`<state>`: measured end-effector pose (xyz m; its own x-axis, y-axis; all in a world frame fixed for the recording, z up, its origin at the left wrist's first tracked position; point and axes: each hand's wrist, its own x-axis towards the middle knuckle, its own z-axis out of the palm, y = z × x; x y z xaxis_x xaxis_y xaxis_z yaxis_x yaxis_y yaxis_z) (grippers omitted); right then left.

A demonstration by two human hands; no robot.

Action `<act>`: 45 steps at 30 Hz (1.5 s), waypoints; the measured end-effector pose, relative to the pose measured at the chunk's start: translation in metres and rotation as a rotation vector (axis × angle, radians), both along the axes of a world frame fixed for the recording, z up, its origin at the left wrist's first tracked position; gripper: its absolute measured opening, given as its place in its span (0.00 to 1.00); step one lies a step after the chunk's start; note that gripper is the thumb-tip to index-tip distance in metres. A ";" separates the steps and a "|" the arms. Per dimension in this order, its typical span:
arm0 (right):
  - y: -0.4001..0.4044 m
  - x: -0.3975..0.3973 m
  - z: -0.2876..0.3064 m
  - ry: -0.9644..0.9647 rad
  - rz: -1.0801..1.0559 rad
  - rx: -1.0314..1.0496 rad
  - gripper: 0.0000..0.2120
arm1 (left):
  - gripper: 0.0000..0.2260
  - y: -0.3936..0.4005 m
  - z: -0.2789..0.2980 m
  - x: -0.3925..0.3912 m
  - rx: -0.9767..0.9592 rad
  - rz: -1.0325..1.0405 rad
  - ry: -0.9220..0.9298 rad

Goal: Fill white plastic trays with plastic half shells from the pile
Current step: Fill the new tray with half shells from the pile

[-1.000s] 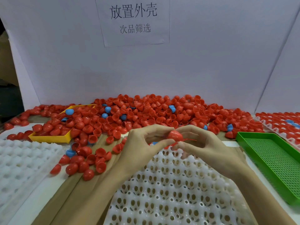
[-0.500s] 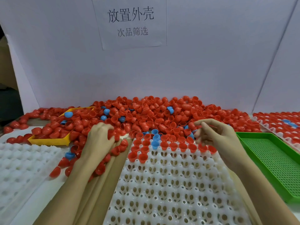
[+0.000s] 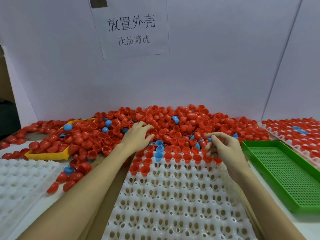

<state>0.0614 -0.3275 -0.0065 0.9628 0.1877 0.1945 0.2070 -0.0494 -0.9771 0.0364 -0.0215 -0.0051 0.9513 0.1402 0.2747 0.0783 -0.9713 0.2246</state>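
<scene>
Head view: the left hand (image 3: 138,135) lies palm down on the near edge of the pile (image 3: 173,123) of red and blue half shells, fingers spread and slightly bent among them; whether it has hold of one cannot be told from here. The right hand (image 3: 223,146) hovers over the far right corner of the white tray (image 3: 173,196), fingers curled and tips drawn together; something red shows beneath them, but it is unclear whether that is a shell pinched in the fingers or one already seated in the tray.

Between the two hands and just below them, the tray's far rows hold upright shells, mostly red with a few blue (image 3: 158,155); everything nearer the person than both hands is open sockets. Outward of the right hand sits a green perforated tray (image 3: 285,179), and beyond that another tray of seated shells (image 3: 294,134). Outward of the left hand are a yellow tray (image 3: 46,155) half buried in shells and a bare white tray (image 3: 20,179) on the tabletop.

The step appears to be early filling: one hand gathering, the other placing. Next, a shell likely needs seating rim-up in the next free socket, beside those already set.
</scene>
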 end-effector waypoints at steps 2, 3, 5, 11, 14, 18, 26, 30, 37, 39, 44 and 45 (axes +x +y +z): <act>0.000 0.000 -0.001 0.006 0.004 -0.014 0.12 | 0.22 0.006 0.003 0.013 0.021 -0.002 0.155; 0.000 0.001 -0.001 0.008 -0.001 -0.019 0.13 | 0.23 0.008 0.002 0.018 0.010 -0.006 0.197; -0.001 0.002 -0.002 0.005 -0.011 -0.021 0.13 | 0.25 0.008 0.000 0.026 -0.001 -0.011 0.231; 0.000 0.002 -0.001 -0.006 -0.005 -0.016 0.13 | 0.22 0.010 -0.002 0.026 -0.024 0.010 0.133; 0.000 0.002 -0.001 -0.013 -0.012 -0.028 0.13 | 0.12 0.021 -0.004 0.019 -0.139 0.025 -0.102; 0.000 0.002 -0.001 -0.021 -0.017 -0.033 0.14 | 0.10 0.026 0.000 0.001 -0.322 0.053 -0.310; -0.001 0.001 0.002 -0.023 -0.012 -0.023 0.13 | 0.10 0.024 -0.005 -0.045 -0.616 0.003 -0.639; -0.001 0.001 0.002 -0.020 -0.008 -0.035 0.13 | 0.12 0.039 -0.026 -0.062 -0.491 0.206 -0.638; 0.000 0.002 0.000 -0.026 0.013 -0.032 0.13 | 0.13 0.051 -0.010 -0.071 -0.291 0.226 -0.782; 0.000 0.001 0.001 -0.023 0.027 -0.033 0.13 | 0.13 0.042 0.001 -0.074 -0.317 0.170 -0.790; 0.000 0.000 0.002 -0.017 0.052 -0.039 0.12 | 0.11 0.012 0.027 -0.079 -0.591 0.097 -0.725; 0.000 -0.001 0.003 -0.019 0.067 -0.041 0.12 | 0.10 0.005 0.032 -0.082 -0.711 0.066 -0.712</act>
